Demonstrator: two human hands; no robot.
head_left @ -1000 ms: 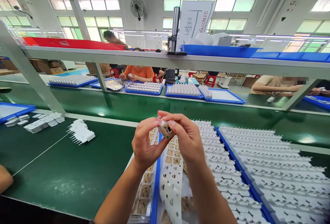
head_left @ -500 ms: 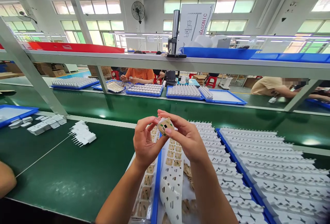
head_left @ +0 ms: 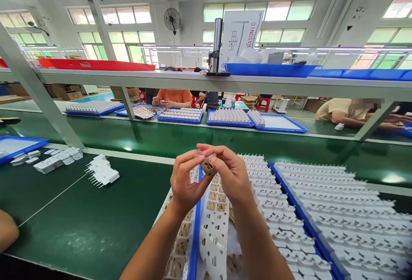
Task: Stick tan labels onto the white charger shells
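Observation:
Between both hands, a small squarish part [head_left: 207, 168] shows a tan sticker face with dark cutouts. My left hand [head_left: 186, 181] pinches its left side, thumb below. My right hand [head_left: 233, 177] grips its right side, with the thumb on the tan face and a finger along the top. Fingers cover much of the part, and its back is hidden. Under the hands hangs a white backing strip [head_left: 214, 245] bearing tan stickers [head_left: 216, 200] at its upper end and several cut holes lower down. To its left, tan-faced pieces [head_left: 182, 245] sit in a tray.
Blue-rimmed trays [head_left: 304, 215] of white plastic parts [head_left: 347, 211] fill the right side. White pieces [head_left: 102, 170] lie on the green bench [head_left: 83, 228] at left, near a stack of white covers [head_left: 58, 159]. A shelf [head_left: 180, 77] crosses ahead; people sit beyond it.
The small part has been tilted, so its tan face shows more narrowly. My right thumb has shifted up across it. Both hands sit slightly lower in view, and the camera has tipped up a little.

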